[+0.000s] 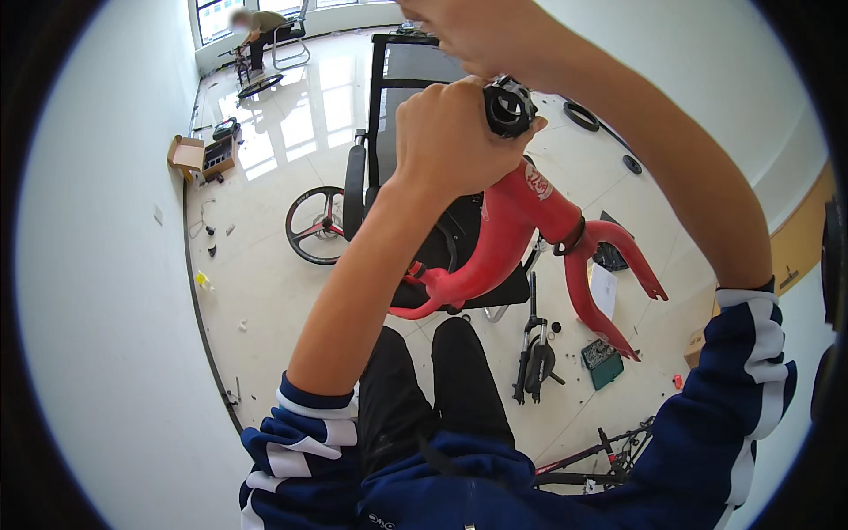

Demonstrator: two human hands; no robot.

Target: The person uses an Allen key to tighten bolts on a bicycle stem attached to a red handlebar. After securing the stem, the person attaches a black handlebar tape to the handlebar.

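A red bicycle frame (pixel 481 252) with its red fork (pixel 601 265) rests over the seat of a black chair in front of me. At the frame's upper end, my left hand (pixel 455 137) is closed around a black part with a round opening, which looks like a handlebar stem (pixel 510 108). The fingers' far side is hidden. Just above, my right hand (pixel 481 35) reaches across from the right, close to the left hand. The picture's upper edge cuts off part of it, and its grip does not show.
The black chair (pixel 356 190) stands before my knees. On the floor lie a three-spoke wheel (pixel 316 225), a black fork (pixel 530 344), a green case (pixel 602 364), tyres (pixel 580 116) and another frame (pixel 574 458). An open cardboard box (pixel 187 153) sits left; a person (pixel 263 31) works far off.
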